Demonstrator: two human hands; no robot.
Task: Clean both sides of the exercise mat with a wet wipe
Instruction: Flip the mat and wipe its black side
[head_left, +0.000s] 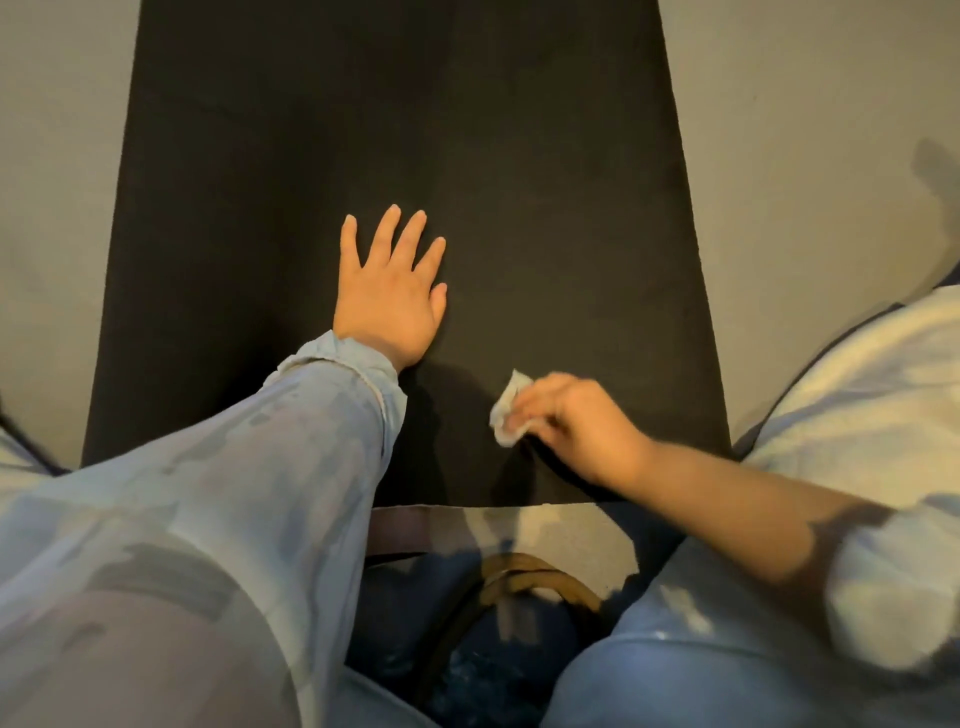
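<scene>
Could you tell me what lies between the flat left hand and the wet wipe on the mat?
In the head view, only bare dark mat, partly in shadow, lies between the left hand, flat on it, and the wet wipe pinched by the right hand.

A pale grey floor (810, 156) fills both sides of the view, with a dark smudge (935, 166) near its right edge. At the far right lies a white cushion (872, 395) with dark piping along its rim. At the bottom centre, a dark strap (400, 530) lies flat on the floor. Just below it, a brown curved handle (540, 571) arches over dark blue cloth (483, 670).
</scene>
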